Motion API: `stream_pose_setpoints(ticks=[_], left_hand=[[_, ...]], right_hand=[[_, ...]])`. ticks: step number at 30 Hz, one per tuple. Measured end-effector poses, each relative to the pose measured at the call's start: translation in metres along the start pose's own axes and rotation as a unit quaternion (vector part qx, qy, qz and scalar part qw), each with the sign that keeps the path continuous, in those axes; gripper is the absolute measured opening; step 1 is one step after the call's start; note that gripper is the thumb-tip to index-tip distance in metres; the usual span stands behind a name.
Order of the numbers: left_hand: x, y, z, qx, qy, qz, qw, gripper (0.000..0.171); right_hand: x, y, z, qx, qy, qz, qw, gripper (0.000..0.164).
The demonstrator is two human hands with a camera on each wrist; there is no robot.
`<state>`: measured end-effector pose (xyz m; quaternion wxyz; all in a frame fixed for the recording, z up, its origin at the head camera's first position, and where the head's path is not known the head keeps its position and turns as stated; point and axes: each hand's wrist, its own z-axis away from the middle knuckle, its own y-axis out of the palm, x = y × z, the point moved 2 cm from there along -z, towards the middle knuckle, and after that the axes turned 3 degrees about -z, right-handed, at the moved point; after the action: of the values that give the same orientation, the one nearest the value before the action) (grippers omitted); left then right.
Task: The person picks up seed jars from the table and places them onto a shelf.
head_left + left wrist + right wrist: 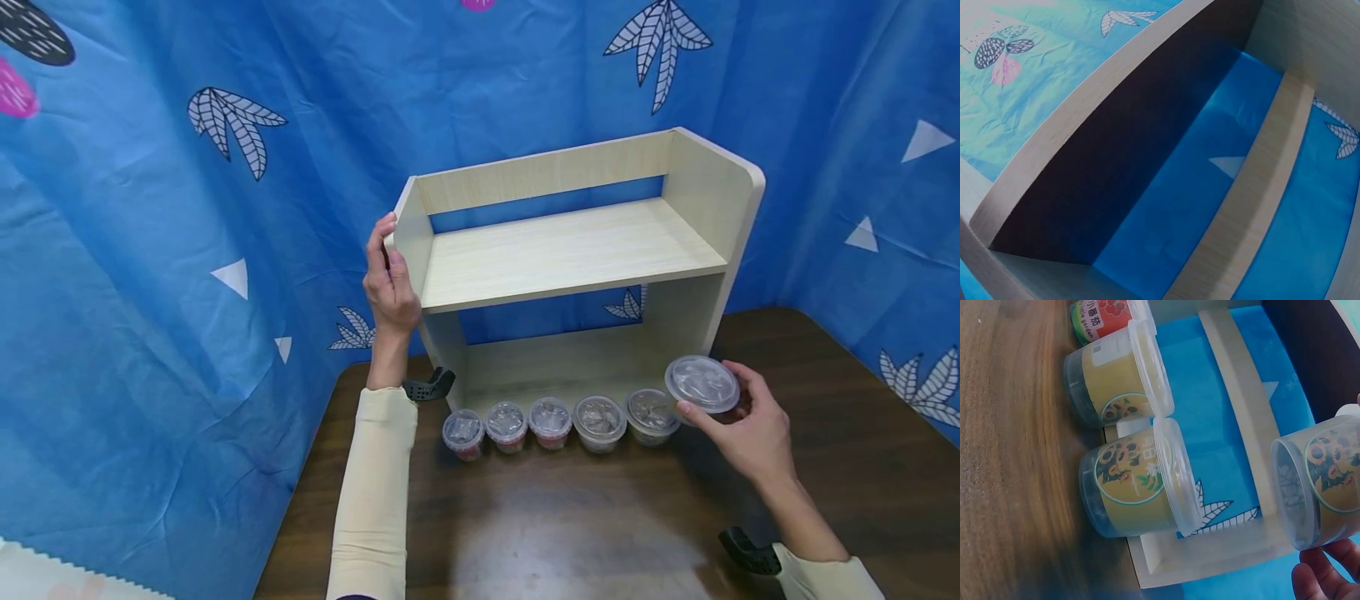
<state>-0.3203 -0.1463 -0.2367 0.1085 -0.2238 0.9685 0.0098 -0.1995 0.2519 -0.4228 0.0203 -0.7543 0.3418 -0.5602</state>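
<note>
My left hand point(392, 292) grips the left side panel of a pale wooden two-tier shelf point(570, 254) near its front edge, with the thumb on the near side. In the left wrist view the panel point(1054, 150) slants across, and the hand is out of sight. Off the table, in front of the shelf's right end, my right hand point(757, 433) holds a lidded plastic cup point(702, 383) between thumb and fingers. Up close in the right wrist view, this clear cup point(1335, 481) bears a sunflower label, fingertips point(1316, 575) against its side.
Several lidded cups stand in a row along the shelf's lower front, among them a sunflower-label cup point(1138, 475) and a red-label cup point(1107, 319). The dark wooden table point(555, 533) extends in front. A blue patterned curtain point(495, 92) hangs behind.
</note>
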Motion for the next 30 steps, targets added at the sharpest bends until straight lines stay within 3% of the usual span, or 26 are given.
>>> stream_pose_setpoints(ticks=[11, 30], left_hand=[[-0.001, 0.002, 0.000, -0.002, 0.000, 0.007, 1.0000, 0.034], [-0.001, 0.001, 0.001, -0.008, -0.009, 0.014, 0.9998, 0.033]], right_hand=[[0.007, 0.000, -0.002, 0.008, -0.016, -0.010, 1.000, 0.081], [0.023, -0.003, -0.004, -0.021, -0.048, -0.031, 0.998, 0.078]])
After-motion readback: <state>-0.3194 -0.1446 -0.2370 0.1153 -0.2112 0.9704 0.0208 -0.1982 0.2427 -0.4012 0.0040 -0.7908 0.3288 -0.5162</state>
